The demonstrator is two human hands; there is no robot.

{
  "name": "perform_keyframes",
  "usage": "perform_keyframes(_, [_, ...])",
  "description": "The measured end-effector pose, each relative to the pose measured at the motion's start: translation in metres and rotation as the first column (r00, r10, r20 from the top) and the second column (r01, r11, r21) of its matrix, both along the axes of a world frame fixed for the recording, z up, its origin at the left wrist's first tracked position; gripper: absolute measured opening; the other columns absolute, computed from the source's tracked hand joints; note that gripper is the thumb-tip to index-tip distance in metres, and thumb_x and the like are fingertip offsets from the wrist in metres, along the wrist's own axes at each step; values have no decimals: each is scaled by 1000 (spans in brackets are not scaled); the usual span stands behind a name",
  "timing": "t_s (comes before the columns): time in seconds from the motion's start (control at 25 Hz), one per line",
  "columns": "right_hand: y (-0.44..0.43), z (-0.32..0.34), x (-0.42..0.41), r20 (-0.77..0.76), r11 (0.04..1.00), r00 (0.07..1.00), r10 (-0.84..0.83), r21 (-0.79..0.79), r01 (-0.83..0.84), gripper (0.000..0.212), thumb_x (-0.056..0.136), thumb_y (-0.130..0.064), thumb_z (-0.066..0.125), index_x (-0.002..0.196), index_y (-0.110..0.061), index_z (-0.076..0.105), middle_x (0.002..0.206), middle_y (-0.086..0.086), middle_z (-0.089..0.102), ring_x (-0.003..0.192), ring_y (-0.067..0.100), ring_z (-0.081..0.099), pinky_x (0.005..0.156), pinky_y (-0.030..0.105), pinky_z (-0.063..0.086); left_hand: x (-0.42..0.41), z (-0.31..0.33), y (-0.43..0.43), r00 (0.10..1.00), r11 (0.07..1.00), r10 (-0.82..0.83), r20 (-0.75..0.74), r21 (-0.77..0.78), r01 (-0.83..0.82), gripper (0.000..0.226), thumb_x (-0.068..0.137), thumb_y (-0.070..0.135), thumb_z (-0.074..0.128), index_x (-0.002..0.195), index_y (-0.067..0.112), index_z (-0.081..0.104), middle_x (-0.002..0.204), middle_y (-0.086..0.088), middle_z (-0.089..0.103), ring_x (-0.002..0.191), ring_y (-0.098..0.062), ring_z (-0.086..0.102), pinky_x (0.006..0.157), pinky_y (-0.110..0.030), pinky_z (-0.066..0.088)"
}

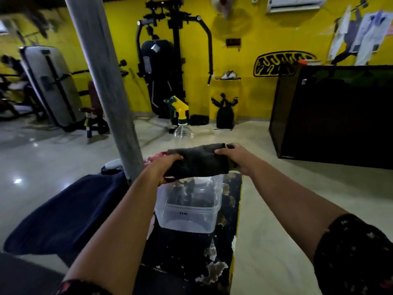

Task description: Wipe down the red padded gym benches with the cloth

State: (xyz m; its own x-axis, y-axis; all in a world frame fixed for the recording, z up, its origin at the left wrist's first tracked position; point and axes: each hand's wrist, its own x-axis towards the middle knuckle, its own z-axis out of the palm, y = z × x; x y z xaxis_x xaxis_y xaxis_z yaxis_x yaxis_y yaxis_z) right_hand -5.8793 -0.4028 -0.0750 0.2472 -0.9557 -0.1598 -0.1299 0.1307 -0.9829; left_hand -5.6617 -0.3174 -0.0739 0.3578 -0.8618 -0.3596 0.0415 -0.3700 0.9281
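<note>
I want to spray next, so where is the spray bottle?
In the head view the spray bottle stands near centre, just behind the dark cloth gripped by the left hand and right hand, right of the grey pole.

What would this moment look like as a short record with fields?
place: gym room with yellow walls
left hand: grips the left end of the dark cloth
right hand: grips the cloth's right end
cloth: stretched between both hands, over the far side of the clear plastic tub
tub: stands on a black peeling surface
spray bottle: clear, yellow-green trigger, beyond the tub; base hidden by the cloth
navy fabric: lies left of the tub
wiping: not under way
</note>
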Motion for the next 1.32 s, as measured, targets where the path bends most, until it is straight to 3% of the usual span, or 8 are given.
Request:
perform_keyframes(0.12, [-24,2,15,-329,980,941,82,-145,-136,36,79,-14,78,108,-7,57,104,16,62,93,28,61,79,38,53,1,-2,3,959,979,-149,241,172,109,46,85,22,76,123,11,53,98,-13,62,90,-26,64,70,-35,56])
perform_keyframes(0.24, [-43,-1,34,-718,898,688,103,-230,-376,47,77,-16,80,118,-6,59,118,16,60,109,30,57,84,35,49,-12,11,10,909,876,-315,274,451,168,34,84,26,76,101,5,56,88,-13,63,81,-25,65,69,-32,57])
perform_keyframes(0.44, [-52,-15,70,-894,744,416,167,-162,-649,57,75,-19,83,123,-5,57,123,13,61,113,30,57,79,29,43,-31,-5,1,694,613,-633,343,769,179,37,89,46,68,90,10,58,85,-5,64,75,-14,61,63,-21,51])
perform_keyframes(0.52, [-54,-27,79,-934,682,317,167,-122,-721,51,75,-21,82,121,-9,62,119,11,64,112,28,60,76,25,40,-33,-20,-4,608,574,-690,393,809,128,55,80,50,76,111,8,62,109,-5,66,101,-18,64,87,-27,54])
perform_keyframes(0.68, [-59,-51,85,-958,684,285,25,-192,-704,47,92,-20,61,138,-18,51,137,10,52,127,30,47,100,34,40,-28,-34,-9,348,683,-671,654,729,-53,86,68,58,83,138,22,49,133,1,55,126,-23,53,104,-38,45])
perform_keyframes(0.8, [-64,-63,90,-962,678,271,36,-176,-714,38,97,-21,49,134,-14,53,134,11,54,120,29,54,87,32,43,-22,-44,-24,219,810,-586,780,569,143,105,70,47,85,153,26,25,153,1,36,138,-25,37,108,-38,35])
perform_keyframes(1.12, [-59,-84,96,-976,682,161,148,-17,-731,46,88,-19,67,131,-10,54,135,13,55,122,32,54,98,38,44,-20,-78,-40,396,592,-771,498,790,159,47,89,34,72,123,4,61,122,-13,65,106,-27,63,92,-38,52])
perform_keyframes(1.32, [-51,-49,78,-990,636,119,75,-44,-771,45,91,-29,61,134,-22,52,139,4,53,129,25,48,106,42,30,-15,-55,-35,528,557,-771,357,779,287,22,97,29,61,107,10,55,86,-6,56,66,-16,54,51,-23,52])
